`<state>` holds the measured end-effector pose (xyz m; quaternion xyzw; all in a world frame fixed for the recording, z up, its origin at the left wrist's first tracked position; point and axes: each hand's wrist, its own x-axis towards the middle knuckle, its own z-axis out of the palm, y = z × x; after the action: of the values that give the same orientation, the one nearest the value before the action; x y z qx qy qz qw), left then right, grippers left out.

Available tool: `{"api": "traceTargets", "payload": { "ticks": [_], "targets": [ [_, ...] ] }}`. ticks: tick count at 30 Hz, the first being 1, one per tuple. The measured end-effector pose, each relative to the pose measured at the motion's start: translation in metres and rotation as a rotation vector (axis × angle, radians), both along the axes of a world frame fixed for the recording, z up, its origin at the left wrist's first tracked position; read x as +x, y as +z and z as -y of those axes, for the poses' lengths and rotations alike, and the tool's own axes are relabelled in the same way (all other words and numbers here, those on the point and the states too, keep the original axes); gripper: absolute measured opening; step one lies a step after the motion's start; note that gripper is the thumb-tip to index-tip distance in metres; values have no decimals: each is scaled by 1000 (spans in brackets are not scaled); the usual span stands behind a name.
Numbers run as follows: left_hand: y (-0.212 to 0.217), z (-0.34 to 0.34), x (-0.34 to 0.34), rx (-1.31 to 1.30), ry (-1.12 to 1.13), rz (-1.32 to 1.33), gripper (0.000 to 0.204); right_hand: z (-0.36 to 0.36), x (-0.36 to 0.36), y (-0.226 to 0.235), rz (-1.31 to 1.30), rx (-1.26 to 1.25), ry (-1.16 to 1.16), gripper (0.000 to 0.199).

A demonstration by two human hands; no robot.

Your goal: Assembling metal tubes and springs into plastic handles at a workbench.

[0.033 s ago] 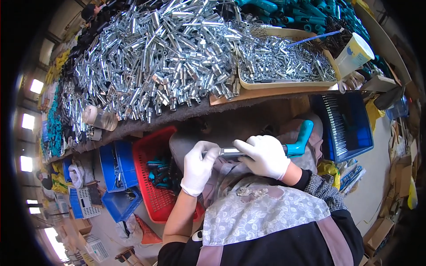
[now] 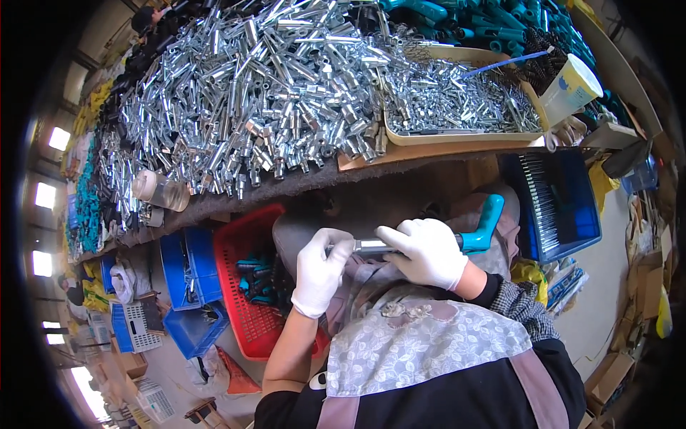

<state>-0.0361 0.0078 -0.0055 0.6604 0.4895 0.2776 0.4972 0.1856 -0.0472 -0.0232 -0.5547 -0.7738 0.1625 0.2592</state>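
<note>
Across my lap lies a tool with a bent teal handle and a silver metal shaft, held roughly level. My right hand, in a white glove, wraps round it where handle and shaft meet, so that joint is hidden. Also gloved in white, my left hand pinches the shaft's left end between thumb and fingers. Whether a separate small part sits in that pinch, I cannot tell. Beyond both hands, a large heap of silver metal fittings covers the bench.
A shallow tray of small metal pieces, a paper cup and a clear jar stand on the bench. Below are a red basket with teal parts, a blue bin at right and several blue bins at left.
</note>
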Motion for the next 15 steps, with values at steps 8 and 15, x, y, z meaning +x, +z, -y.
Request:
{"api": "traceTargets", "payload": {
  "ticks": [8, 15],
  "targets": [
    [6, -7, -7, 633, -452, 48, 26, -8, 29, -12, -475, -387, 317, 45],
    [-8, 5, -6, 258, -136, -17, 22, -1, 11, 10, -105, -151, 106, 33]
  ]
}}
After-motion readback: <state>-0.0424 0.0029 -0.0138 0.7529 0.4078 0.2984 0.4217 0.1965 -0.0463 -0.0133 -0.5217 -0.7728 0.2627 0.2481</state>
